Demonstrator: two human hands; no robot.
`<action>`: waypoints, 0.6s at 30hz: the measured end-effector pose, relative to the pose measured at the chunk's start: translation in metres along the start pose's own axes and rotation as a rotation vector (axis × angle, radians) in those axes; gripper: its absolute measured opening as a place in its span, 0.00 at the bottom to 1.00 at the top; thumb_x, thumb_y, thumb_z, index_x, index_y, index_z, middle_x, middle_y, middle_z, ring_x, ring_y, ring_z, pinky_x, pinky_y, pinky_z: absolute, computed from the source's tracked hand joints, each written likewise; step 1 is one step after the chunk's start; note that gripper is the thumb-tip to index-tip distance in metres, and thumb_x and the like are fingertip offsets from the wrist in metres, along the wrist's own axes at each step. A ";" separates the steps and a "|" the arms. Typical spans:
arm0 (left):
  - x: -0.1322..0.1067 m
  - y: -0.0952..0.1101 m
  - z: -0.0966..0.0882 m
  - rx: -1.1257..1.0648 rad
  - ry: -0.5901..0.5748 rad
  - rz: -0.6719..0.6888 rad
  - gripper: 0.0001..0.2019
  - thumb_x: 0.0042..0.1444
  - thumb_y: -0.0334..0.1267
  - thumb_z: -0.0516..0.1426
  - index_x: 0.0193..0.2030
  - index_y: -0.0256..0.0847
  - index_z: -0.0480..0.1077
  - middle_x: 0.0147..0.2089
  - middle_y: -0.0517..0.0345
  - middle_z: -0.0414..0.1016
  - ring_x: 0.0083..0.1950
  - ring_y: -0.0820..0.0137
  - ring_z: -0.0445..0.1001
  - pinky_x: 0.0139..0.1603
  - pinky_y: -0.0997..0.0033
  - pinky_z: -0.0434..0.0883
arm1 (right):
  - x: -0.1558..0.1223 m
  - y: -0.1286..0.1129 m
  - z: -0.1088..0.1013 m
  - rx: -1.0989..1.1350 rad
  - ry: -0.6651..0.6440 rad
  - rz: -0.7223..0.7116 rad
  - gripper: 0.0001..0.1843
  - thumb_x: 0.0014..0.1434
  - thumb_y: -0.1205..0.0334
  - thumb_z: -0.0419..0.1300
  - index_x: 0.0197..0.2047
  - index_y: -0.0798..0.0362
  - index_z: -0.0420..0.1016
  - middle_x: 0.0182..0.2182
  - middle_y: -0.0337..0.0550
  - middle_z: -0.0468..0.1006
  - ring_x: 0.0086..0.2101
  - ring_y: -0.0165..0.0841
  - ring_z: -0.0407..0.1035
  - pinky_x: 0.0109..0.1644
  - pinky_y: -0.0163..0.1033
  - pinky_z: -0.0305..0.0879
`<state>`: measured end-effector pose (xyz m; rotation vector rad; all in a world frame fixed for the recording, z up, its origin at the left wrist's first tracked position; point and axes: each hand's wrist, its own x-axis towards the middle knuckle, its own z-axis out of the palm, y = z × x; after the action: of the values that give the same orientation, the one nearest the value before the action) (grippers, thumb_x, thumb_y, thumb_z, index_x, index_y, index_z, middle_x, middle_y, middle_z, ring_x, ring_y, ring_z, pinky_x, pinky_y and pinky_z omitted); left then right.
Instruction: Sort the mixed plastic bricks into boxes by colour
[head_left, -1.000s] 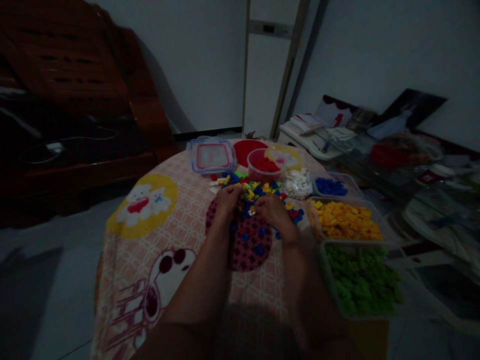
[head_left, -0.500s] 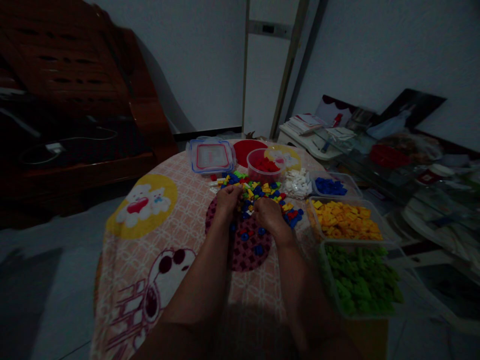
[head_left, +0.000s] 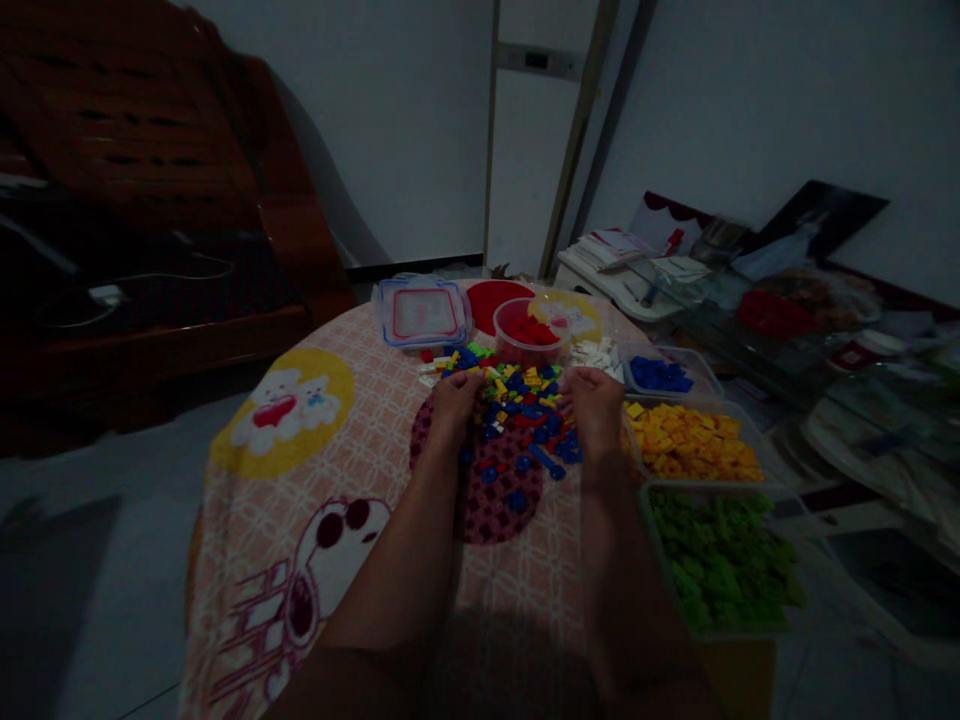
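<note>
A mixed pile of small building blocks (head_left: 521, 400) in blue, yellow, red, green and white lies on the table. At its left edge, my left hand (head_left: 456, 402) has its fingers bent together; anything between them is too small and dark to name. My right hand (head_left: 596, 405) is over the pile's right side, beside a heap of white blocks (head_left: 600, 354), fingers curled in and their contents hidden. Just behind the pile stands a round clear tub of red blocks (head_left: 527, 330). Several loose blue pieces, including a blue block (head_left: 517, 500), lie nearer me.
To the right stand clear boxes of blue blocks (head_left: 660, 374), yellow blocks (head_left: 694, 442) and green blocks (head_left: 724, 560). A clear lidded container (head_left: 424, 312) and a red round lid (head_left: 499, 300) sit at the back. A patterned cloth (head_left: 360, 410) covers the round table.
My right hand has moved right, from the middle of the pile to its right edge near the white blocks, uncovering blue and red blocks. My left hand has stayed in place.
</note>
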<state>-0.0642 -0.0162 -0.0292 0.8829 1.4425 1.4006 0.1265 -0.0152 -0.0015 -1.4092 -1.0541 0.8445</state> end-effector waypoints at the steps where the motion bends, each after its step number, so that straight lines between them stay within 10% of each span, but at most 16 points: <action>1: 0.000 0.000 0.000 0.001 -0.002 -0.003 0.13 0.52 0.44 0.60 0.22 0.39 0.68 0.18 0.65 0.65 0.18 0.78 0.57 0.20 0.77 0.54 | 0.003 0.001 -0.004 0.026 0.074 0.003 0.13 0.53 0.56 0.59 0.38 0.57 0.76 0.19 0.35 0.75 0.18 0.30 0.69 0.19 0.32 0.62; 8: 0.002 -0.001 0.000 0.012 0.007 0.006 0.14 0.50 0.46 0.62 0.23 0.39 0.69 0.18 0.65 0.65 0.18 0.78 0.59 0.20 0.77 0.55 | 0.014 0.013 -0.020 -0.031 0.265 0.023 0.23 0.55 0.57 0.56 0.50 0.60 0.77 0.19 0.36 0.76 0.17 0.32 0.69 0.19 0.33 0.62; 18: 0.001 -0.002 -0.001 -0.007 -0.006 0.031 0.15 0.50 0.47 0.62 0.21 0.40 0.68 0.18 0.64 0.65 0.18 0.78 0.58 0.20 0.77 0.55 | -0.015 0.000 0.021 -0.241 -0.302 -0.117 0.13 0.55 0.57 0.58 0.35 0.55 0.81 0.21 0.37 0.78 0.20 0.30 0.70 0.25 0.32 0.65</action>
<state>-0.0650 -0.0156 -0.0318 0.9080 1.4242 1.4235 0.1017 -0.0216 -0.0055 -1.4290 -1.4962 0.8842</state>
